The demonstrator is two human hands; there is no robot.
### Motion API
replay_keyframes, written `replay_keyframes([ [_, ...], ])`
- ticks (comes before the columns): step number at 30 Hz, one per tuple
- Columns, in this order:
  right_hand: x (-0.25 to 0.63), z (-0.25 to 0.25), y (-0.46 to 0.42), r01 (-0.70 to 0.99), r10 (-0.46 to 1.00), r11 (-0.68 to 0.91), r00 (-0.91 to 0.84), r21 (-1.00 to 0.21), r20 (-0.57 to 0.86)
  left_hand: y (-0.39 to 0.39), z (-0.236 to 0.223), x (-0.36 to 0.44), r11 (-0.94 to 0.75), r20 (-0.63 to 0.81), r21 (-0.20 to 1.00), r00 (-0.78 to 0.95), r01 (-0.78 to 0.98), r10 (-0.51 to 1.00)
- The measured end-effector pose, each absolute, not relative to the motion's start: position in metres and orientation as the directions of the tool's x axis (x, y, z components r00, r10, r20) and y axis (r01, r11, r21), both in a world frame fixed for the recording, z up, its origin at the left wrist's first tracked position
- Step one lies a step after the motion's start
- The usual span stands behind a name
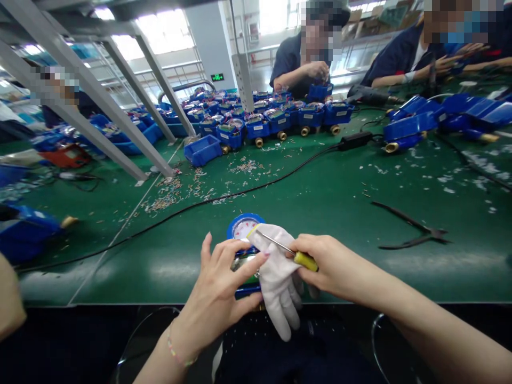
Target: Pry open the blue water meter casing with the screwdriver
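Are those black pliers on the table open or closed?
Open: the black pliers lie on the green table with handles spread apart.
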State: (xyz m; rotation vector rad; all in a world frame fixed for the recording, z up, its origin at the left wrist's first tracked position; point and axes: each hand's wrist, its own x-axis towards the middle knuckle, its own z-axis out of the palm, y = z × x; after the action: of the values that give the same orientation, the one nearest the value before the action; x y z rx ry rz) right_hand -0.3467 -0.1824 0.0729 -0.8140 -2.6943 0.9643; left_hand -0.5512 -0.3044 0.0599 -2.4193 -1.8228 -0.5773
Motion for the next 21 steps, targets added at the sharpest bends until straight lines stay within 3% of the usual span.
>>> replay_keyframes([
  [3, -0.342, 0.075, -0.179, 0.461, 0.567, 0.616, -0.823, -0.639, -0.048, -0.299, 0.068, -0.542, -0.351, 0.325, 0.158, 0.287, 0.923, 0.901],
  [7, -0.331, 0.092, -0.173, 0.341, 0.589, 0.495, -0.808, -0.799, 0.020, -0.294, 0.070, -0.532, -0.325, 0.280, 0.166, 0.271, 0.931, 0.921],
  [10, -0.325, 0.107, -0.173, 0.355, 0.549, 0.350, -0.827, -0.867, -0.117, -0.289, 0.072, -0.529, -0.322, 0.239, 0.175, 0.277, 0.930, 0.931],
  [12, -0.321, 0.118, -0.173, 0.409, 0.455, 0.343, -0.860, -0.846, -0.231, -0.286, 0.075, -0.529, -0.313, 0.191, 0.204, 0.276, 0.928, 0.942],
  [14, -0.315, 0.129, -0.174, 0.430, 0.401, 0.454, -0.881, -0.780, -0.252, -0.284, 0.076, -0.531, -0.305, 0.154, 0.231, 0.275, 0.924, 0.949],
  [17, -0.300, 0.141, -0.176, 0.430, 0.420, 0.633, -0.889, -0.644, -0.181, -0.283, 0.074, -0.534, -0.308, 0.167, 0.267, 0.271, 0.913, 0.948],
  [21, -0.284, 0.138, -0.182, 0.451, 0.536, 0.693, -0.844, -0.563, -0.017, -0.284, 0.068, -0.536, -0.294, 0.201, 0.304, 0.240, 0.906, 0.950],
])
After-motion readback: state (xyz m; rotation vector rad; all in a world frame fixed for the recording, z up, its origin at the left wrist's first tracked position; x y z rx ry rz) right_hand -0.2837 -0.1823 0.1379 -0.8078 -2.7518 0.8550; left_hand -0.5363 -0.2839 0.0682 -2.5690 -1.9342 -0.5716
